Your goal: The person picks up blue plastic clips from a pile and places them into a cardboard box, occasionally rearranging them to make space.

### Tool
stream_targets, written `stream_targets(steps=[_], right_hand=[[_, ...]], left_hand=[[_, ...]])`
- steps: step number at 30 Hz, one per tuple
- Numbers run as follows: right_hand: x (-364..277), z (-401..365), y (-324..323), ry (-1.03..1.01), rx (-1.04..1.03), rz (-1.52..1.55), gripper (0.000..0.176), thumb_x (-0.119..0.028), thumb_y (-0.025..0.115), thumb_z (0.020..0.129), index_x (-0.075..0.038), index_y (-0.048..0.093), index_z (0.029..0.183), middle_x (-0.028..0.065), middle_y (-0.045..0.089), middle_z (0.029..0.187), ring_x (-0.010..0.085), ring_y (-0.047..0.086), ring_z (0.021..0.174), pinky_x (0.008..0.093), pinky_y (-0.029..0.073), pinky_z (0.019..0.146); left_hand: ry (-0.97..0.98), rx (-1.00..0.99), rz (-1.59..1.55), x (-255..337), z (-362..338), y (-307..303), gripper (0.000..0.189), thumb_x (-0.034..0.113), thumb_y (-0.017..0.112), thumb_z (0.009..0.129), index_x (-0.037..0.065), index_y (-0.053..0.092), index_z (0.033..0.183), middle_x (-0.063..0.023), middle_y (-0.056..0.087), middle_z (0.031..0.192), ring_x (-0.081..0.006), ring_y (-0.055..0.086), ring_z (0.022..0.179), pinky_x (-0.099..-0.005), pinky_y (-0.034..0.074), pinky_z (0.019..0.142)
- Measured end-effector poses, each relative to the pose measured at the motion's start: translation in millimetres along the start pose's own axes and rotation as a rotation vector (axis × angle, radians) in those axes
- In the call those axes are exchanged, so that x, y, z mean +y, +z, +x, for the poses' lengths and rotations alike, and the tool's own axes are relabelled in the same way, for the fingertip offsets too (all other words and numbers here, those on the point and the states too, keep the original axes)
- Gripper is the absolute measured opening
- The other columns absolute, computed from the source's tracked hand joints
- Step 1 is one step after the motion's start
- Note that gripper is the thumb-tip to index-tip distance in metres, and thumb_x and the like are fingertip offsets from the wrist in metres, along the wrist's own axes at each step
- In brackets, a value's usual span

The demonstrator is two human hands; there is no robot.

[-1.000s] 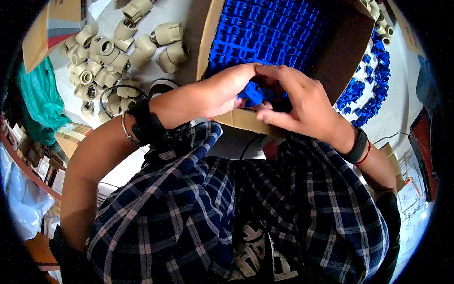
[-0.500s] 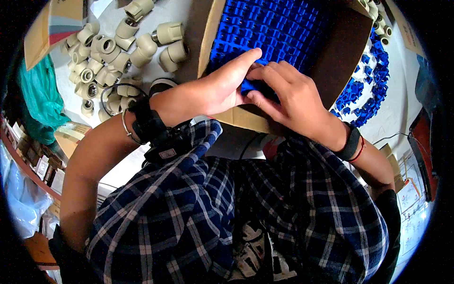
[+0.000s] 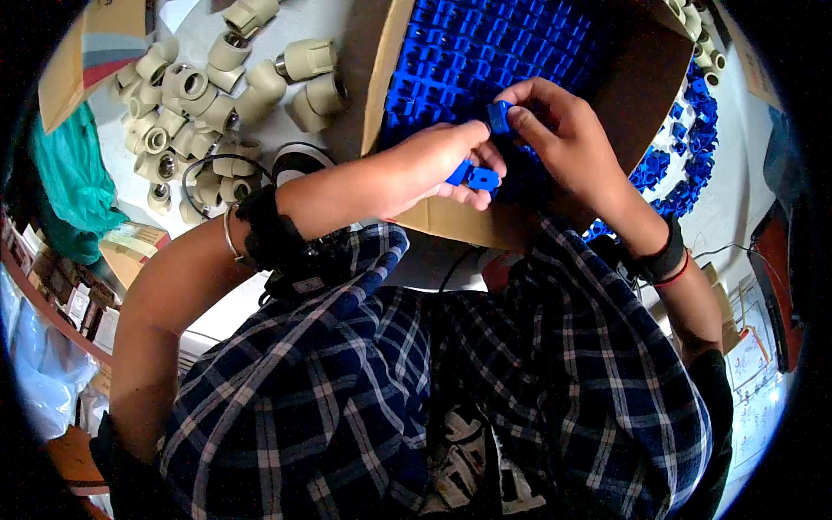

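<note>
**Two blue parts in hand over the near edge of the box**

From my remote station I record the following. The left hand (image 3: 429, 165) is closed on a blue clip (image 3: 476, 178), pinched at the fingertips. The clip's long axis runs roughly across the picture, tipped slightly down to the right. The right hand (image 3: 568, 139) holds a small blue piece (image 3: 498, 117) in a narrow grip between thumb and forefinger.

The small blue piece sits just beyond the blue clip, on the side away from the body. The two are near but apart. I cannot tell which face of either part is turned toward the other.

Both hands hang over the near wall of the cardboard box (image 3: 374, 82). The rows of blue clips (image 3: 494, 48) packed in it lie directly beyond the hands, and the right hand is the nearer to them.

Beige pipe fittings (image 3: 217, 82) lie to the left of the box, well apart from the hands. Loose blue clips (image 3: 685, 139) lie to its right.
</note>
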State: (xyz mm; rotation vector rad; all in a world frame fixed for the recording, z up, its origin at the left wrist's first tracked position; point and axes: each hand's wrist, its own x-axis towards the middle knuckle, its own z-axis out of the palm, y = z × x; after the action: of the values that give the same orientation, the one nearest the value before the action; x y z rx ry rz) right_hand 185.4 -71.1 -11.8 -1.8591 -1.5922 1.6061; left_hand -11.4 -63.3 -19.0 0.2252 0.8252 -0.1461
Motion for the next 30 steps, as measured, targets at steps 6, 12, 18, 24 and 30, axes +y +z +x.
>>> stream_targets(steps=[6,12,18,24,30], right_hand=[[5,17,-1,-0.068,-0.027,-0.199,0.018,-0.009,0.061,0.08,-0.004,0.066,0.097,0.0189,0.065,0.091,0.0335,0.066,0.082,0.0392,0.052,0.075],[3,25,3,-0.177,0.0,-0.289,0.013,-0.01,0.062,0.08,-0.003,0.061,0.091,0.0201,0.064,0.091,0.0393,0.063,0.084,0.0446,0.052,0.074],[-4,19,1,-0.177,-0.057,-0.308,0.017,-0.014,0.065,0.079,-0.003,0.062,0.092,0.0201,0.064,0.091,0.0383,0.063,0.083,0.0441,0.052,0.074],[1,24,0,-0.202,-0.088,-0.24,0.021,-0.013,0.067,0.077,-0.003,0.063,0.095,0.0195,0.063,0.089,0.0369,0.063,0.082,0.0424,0.052,0.073],[3,24,0,-0.199,-0.102,-0.142,0.02,-0.011,0.067,0.077,-0.003,0.063,0.095,0.0186,0.064,0.09,0.0349,0.064,0.083,0.0404,0.052,0.075]], left_hand=[[-0.032,-0.019,0.117,1,-3,5,0.028,0.03,0.05,0.092,0.004,0.063,0.089,-0.0066,0.058,0.084,-0.0152,0.06,0.069,-0.0283,0.052,0.07],[-0.095,-0.049,0.128,5,-5,6,0.028,0.03,0.05,0.092,0.004,0.061,0.088,-0.0056,0.058,0.083,-0.0146,0.06,0.068,-0.0287,0.052,0.07],[-0.06,-0.08,0.136,2,-4,5,0.028,0.03,0.049,0.093,0.004,0.061,0.089,-0.0054,0.059,0.085,-0.0148,0.06,0.067,-0.0292,0.053,0.069],[-0.056,-0.081,0.14,0,-3,4,0.027,0.027,0.049,0.093,0.004,0.062,0.089,-0.0049,0.058,0.086,-0.0149,0.06,0.067,-0.029,0.053,0.069],[-0.034,-0.074,0.154,0,-4,4,0.027,0.028,0.049,0.093,0.004,0.062,0.089,-0.005,0.058,0.083,-0.014,0.061,0.066,-0.028,0.053,0.067]])
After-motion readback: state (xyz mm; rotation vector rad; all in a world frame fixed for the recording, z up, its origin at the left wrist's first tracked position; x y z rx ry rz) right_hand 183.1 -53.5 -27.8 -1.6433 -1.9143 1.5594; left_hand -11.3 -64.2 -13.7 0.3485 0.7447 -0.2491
